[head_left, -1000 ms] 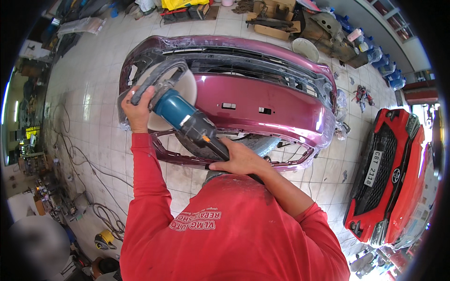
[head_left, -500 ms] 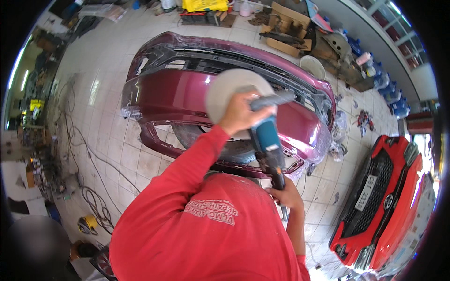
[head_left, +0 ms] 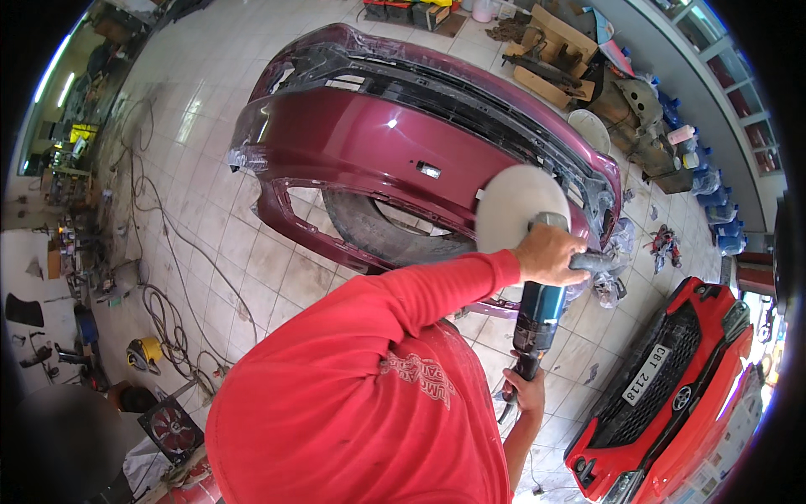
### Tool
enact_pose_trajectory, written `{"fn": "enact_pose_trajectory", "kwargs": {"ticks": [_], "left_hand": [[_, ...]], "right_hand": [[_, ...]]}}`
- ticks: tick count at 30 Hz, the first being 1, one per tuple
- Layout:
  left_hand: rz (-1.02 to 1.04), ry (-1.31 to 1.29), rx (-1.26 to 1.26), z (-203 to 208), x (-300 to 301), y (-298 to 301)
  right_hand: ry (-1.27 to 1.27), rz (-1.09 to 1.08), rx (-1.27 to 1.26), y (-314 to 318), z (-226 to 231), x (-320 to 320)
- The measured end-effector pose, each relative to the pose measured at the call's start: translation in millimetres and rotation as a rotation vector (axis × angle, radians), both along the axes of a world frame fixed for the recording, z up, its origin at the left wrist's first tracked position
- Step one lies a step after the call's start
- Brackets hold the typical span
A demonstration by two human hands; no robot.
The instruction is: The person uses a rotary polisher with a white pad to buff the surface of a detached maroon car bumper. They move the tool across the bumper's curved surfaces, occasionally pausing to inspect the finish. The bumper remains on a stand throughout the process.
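Observation:
A blue and black electric polisher [head_left: 539, 309] with a round white pad [head_left: 514, 206] is held in both hands. My left hand [head_left: 550, 254] is closed around its front end, beside the black side handle [head_left: 598, 262]. My right hand [head_left: 525, 390] wraps around the rear grip, where the cord leaves the tool. The pad covers the right part of a glossy maroon car bumper [head_left: 336, 139]; whether it touches the paint, I cannot tell. Clear plastic wrap hangs at the bumper's ends.
Beneath the bumper lies a black tire [head_left: 357, 220]. A red bumper with a black grille [head_left: 646, 370] stands at the right. Cords [head_left: 172, 323] coil over the tiled floor at the left. Cardboard boxes [head_left: 554, 55] and blue water bottles [head_left: 724, 218] line the far right wall.
Both hands have carried the polisher right and nearer to me, from the bumper's middle to its right part. My left arm reaches further across. The view has shifted.

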State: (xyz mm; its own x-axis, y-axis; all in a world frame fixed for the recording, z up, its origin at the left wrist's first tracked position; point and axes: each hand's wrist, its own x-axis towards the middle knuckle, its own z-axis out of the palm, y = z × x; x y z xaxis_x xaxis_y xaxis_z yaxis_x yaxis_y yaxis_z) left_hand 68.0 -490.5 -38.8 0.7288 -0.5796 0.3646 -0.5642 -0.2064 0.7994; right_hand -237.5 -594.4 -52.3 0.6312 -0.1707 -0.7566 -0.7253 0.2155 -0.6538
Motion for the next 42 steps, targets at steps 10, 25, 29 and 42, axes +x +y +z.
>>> {"fn": "enact_pose_trajectory", "kwargs": {"ticks": [10,25,29,42], "left_hand": [[0.152,0.237,-0.153,59,79,219],[0.697,0.051,-0.210,56,140,406],[0.509,0.235,-0.193,65,112,319],[-0.171,0.110,0.021,21,17,-35]], "right_hand": [[-0.087,0.525,-0.238,110,54,142],[-0.381,0.786,-0.273,220,69,260],[-0.263,0.726,-0.313,158,62,223],[-0.009,0.127,-0.098,-30,-2,15]]}}
